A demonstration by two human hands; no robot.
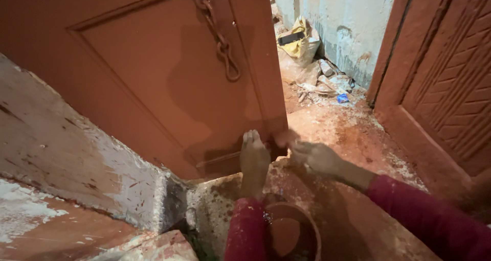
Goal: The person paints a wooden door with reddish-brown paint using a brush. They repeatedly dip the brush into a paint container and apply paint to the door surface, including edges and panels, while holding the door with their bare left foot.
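red-brown paint covers the door (153,82), which stands straight ahead of both hands, its bottom edge running left to right just above the stained floor (353,138). the left hand (254,159) lies flat and open with fingers pointing up, touching the low corner of the door. the right hand (314,156) is just beside it, to the right, near the free vertical edge of the door; its fingers are bent around something small and blurred, maybe a cloth or brush, but i cannot tell what, nor how firmly it grips. both hands are about equally near to the door. a round bowl of red-brown paint (289,235) sits below, between the red sleeves, partly cut off by the frame. a chain (217,36) hangs on the door higher up. behind the opening, a yellow bag (296,41) and rubble are hard to make out.
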